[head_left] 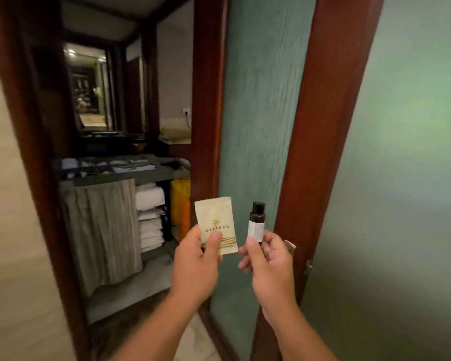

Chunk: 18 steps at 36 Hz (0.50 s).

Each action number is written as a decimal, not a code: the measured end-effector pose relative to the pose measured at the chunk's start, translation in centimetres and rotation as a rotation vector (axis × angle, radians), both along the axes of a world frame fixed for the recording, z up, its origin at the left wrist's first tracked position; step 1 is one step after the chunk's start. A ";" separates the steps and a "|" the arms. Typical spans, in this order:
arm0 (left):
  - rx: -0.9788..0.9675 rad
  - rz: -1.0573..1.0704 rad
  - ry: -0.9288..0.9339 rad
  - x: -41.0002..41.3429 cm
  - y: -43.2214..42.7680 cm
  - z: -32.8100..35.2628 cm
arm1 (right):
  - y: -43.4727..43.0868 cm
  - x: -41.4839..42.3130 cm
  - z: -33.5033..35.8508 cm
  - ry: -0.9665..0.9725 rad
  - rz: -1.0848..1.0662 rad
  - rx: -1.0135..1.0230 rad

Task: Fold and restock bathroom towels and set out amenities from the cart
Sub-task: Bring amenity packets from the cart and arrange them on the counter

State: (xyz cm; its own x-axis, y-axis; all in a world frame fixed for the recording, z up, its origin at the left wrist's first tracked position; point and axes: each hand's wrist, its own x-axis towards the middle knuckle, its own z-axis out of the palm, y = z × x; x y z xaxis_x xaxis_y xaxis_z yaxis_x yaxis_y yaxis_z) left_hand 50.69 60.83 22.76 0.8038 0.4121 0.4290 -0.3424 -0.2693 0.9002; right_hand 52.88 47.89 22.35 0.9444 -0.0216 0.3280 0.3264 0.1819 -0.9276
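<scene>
Left hand (195, 259): thumb clamped on the front of the cream sachet (215, 220), fingers behind it. It grips the bottom edge only, so the printed face stays readable, probably to check the item before placing it.
Right hand (268, 259): thumb and curled fingers pinch the base of the small dark bottle (257, 221). The bottle is upright with its cap on top and its label towards the camera.
Both items are held side by side, apart and not touching, in front of the frosted glass door (258, 100).

My read: the amenities have been picked and are in transit. No drop-off surface is in view.

The cart (120, 175) sits far left through the wooden door frame (208, 100), parked in the opening. Folded white towels (150, 217) are stacked on its shelves, with a grey cloth (102, 230) draped over the front to their left. A yellow bag (180, 199) hangs on the right end.

Hard to make out:
- The sachet's lower left is under the thumb, and the bottle's base is buried in the fingers.
- The bottle's label text is too small to read.
- The cart's top tray contents are blurred, just pale shapes in compartments.
- The cart's right end is cut off by the frame.
- A metal handle (290, 246) is mostly hidden behind the right hand.
- The far mirror (87, 87) shows only glare and clutter.
- A pale folded stack (175, 134) sits on the far counter. Probably a towel, can't confirm.
</scene>
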 end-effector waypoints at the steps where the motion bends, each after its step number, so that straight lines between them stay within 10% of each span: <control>1: -0.002 0.029 0.003 0.4 1.8 -0.1 | 1.8 0.7 0.0 -0.002 0.023 -0.005; 18: 0.023 0.398 0.056 15.6 23.7 -0.9 | 25.8 21.0 -1.6 -0.004 0.400 0.002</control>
State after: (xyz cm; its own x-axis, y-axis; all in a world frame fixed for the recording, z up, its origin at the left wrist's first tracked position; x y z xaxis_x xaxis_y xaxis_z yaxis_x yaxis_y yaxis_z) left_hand 66.31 84.55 21.84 0.6060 0.6869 0.4013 -0.1577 -0.3907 0.9069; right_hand 73.92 73.67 20.70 0.8772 0.3466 0.3323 0.2334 0.2971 -0.9259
